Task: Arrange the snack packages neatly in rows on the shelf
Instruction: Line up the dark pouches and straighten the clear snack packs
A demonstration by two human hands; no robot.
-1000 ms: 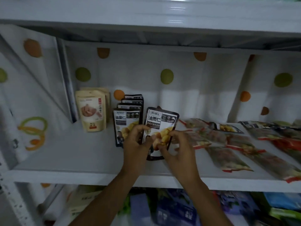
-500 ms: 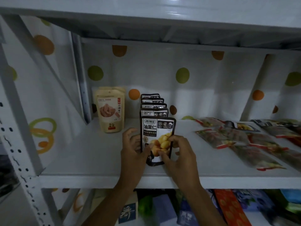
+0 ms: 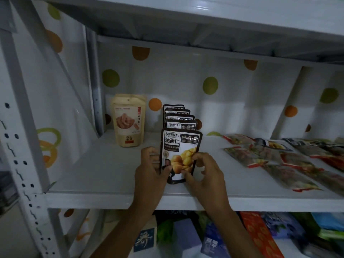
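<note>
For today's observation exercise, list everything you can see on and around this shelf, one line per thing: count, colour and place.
black chestnut pouches: five, black and white with yellow nuts, upright in one row front to back at mid-shelf; the front one is held.
beige pouch: at least one, tan with an orange snack picture, upright at the back left.
flat packets: several, clear with red edges, lying loose on the right.
shelf: one, white, under another board.
backing sheet: white with green and orange dots, behind.
lower-shelf goods: many, mixed colours, below.
left hand: grip on the front pouch's left edge.
right hand: grip on its right edge.
</note>
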